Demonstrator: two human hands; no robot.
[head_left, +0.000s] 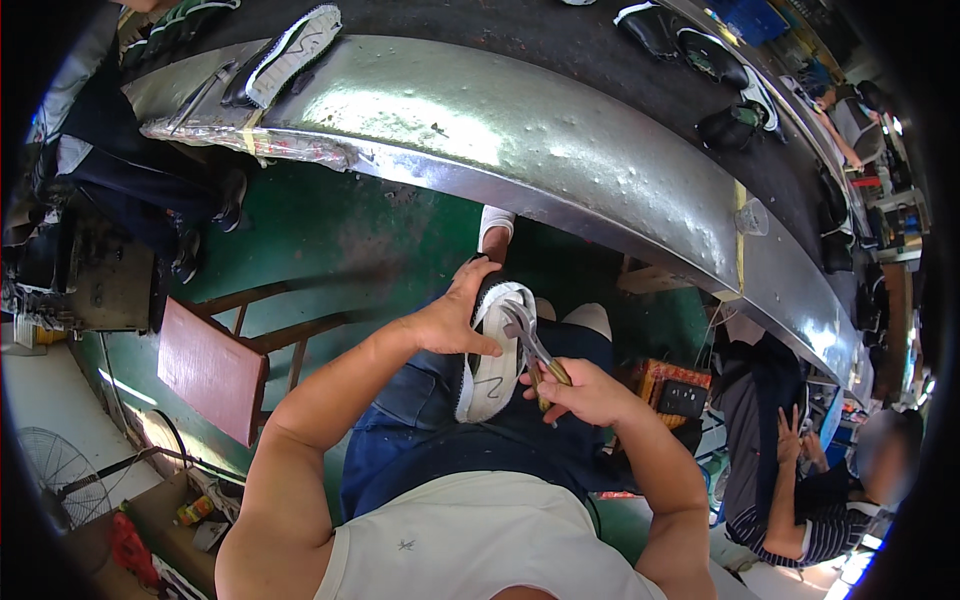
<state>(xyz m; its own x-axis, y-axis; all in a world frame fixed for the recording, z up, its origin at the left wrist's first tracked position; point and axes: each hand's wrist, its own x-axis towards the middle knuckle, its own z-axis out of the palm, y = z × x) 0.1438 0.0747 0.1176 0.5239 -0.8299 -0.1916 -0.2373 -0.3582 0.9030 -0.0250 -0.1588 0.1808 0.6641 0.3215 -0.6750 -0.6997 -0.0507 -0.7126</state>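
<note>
On my lap lies an unfinished shoe (486, 385), its pale underside turned up and marked with a dark squiggle. My left hand (455, 318) grips its far end, the thumb across the underside and the fingers round the dark side. Closed round the yellowish handles of a pair of pliers (532, 343) is my right hand (585, 392). The pliers' metal jaws rest at the shoe's far right edge; whether they bite on the material is too small to tell.
Ahead runs a metal-edged bench (560, 130) with a dark belt. Another unfinished shoe (295, 55) lies there at the left, and several black-and-white shoes (735, 85) at the right. A reddish stool (213, 370) stands left. People sit at the left and right (800, 500).
</note>
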